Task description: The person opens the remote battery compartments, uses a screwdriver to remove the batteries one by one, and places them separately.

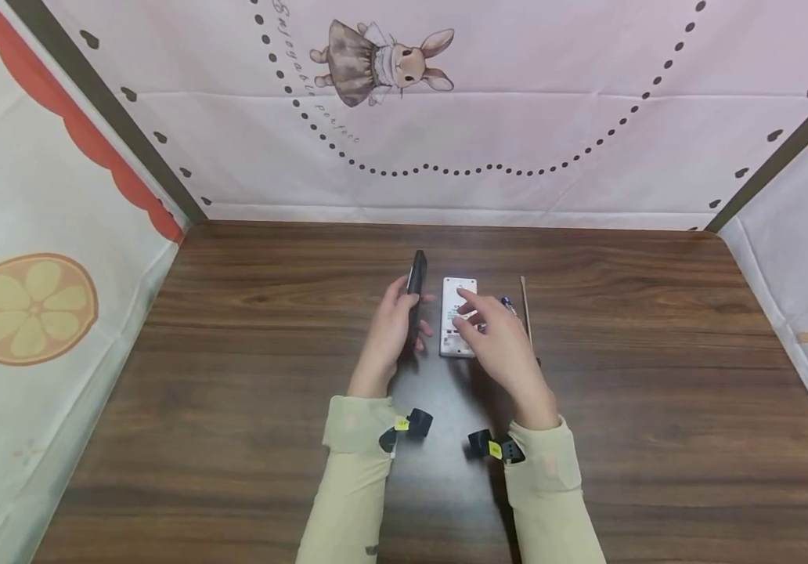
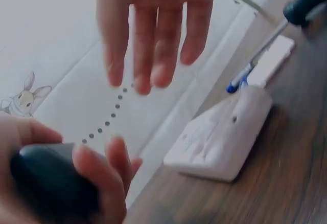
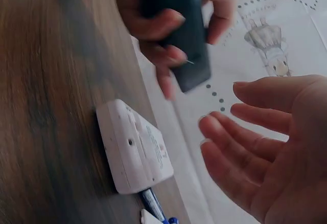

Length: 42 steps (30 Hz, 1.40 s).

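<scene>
Black gadget [image 1: 415, 305]: up in the left hand [image 1: 387, 333], with fingers curled round it
White gadget [image 1: 450, 313]: lying flat on the bench [image 1: 270, 352]
Right hand [image 1: 501, 338]: held over the white gadget, fingers apart and a bit bent, holding nothing
Screwdriver [image 1: 525, 301]: on the bench, to the right of the white gadget

Count: 1 left hand [image 1: 387, 329], 1 right hand [image 1: 503, 341] — 2 hands total. Pale sleeves [image 1: 348, 478]: 2. Wrist cameras [image 1: 420, 423]: 2. Black device [image 3: 191, 37]: 1. White device [image 3: 135, 144]: 1. Screwdriver [image 1: 527, 309]: 1. Small white strip [image 2: 276, 60]: 1. Blue-ended cylinders [image 3: 152, 203]: at least 1 — partly hidden, can't give an exact number. Tabletop [image 1: 235, 431]: 1. Prints: 1 rabbit [image 1: 383, 64], 1 big orange slice [image 1: 29, 309].
</scene>
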### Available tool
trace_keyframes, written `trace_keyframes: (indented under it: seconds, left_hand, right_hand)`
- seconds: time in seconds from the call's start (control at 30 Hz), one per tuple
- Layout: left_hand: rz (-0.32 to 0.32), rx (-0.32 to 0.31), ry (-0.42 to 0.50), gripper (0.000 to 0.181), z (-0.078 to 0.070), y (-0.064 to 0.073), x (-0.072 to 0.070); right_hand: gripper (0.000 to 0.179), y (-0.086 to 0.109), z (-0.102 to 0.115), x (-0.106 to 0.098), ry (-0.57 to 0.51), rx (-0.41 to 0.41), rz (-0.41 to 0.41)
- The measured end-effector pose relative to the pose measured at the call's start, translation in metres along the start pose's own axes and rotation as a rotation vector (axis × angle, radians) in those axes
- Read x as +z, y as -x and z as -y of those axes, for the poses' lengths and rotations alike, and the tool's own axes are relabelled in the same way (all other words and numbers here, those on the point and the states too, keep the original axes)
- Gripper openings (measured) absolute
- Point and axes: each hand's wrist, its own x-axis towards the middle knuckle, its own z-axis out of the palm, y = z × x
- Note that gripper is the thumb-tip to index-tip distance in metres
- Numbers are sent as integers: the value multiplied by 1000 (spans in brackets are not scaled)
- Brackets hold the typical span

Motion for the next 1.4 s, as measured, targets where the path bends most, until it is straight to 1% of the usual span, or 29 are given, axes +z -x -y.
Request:
trace_keyframes:
  seconds: [0.07,0.1,0.17,0.27,0.33,0.4,0.57,0.7,0.8,0.9,1.03,1.13,1.2,1.3,1.4]
  left_hand:
    - [64,6,113,40,-1,1,3]
    - [84,8,150,39,-1,2,5]
    - [99,13,183,38,-1,3,9]
    - [90,26,152,38,0,3,14]
    - [77,31,110,38,1,4,16]
    - [80,36,87,39,2,3,18]
    - [93,32,82,44,5,2,19]
    - [68,54,-3,44,6,-1,20]
    - [62,66,-32,43,6,-2,20]
    - [82,66,-6,44,6,-2,19]
    - [96,62,-3,44,6,-3,19]
    - [113,64,-4,44,5,-3,19]
    - [129,79,-16,44,5,-3,18]
    - [169,107,-41,44,6,-3,17]
    - [219,118,-73,44,9,-2,17]
  right_hand:
    - [40,0,2,2,-4,-23,-7]
    - [39,0,3,3,-5,-32,-9]
    - [39,0,5,5,-13,-42,-6]
    - [39,1,7,8,-18,-48,-8]
    - [39,1,7,8,-20,-54,-19]
    - [37,0,7,8,-18,-57,-30]
    - [33,1,6,8,-17,-61,-42]
    - [31,1,7,7,-37,-48,-37]
    - [30,1,7,6,-54,-31,-25]
    - [30,1,8,4,-61,-8,-7]
    - [30,1,8,2,-61,16,3]
    - [30,1,7,0,-56,8,-3]
    - [30,1,6,-1,-57,-4,-12]
    - [31,1,1,-2,-65,-25,-31]
    - [31,2,-3,-3,-85,-25,-44]
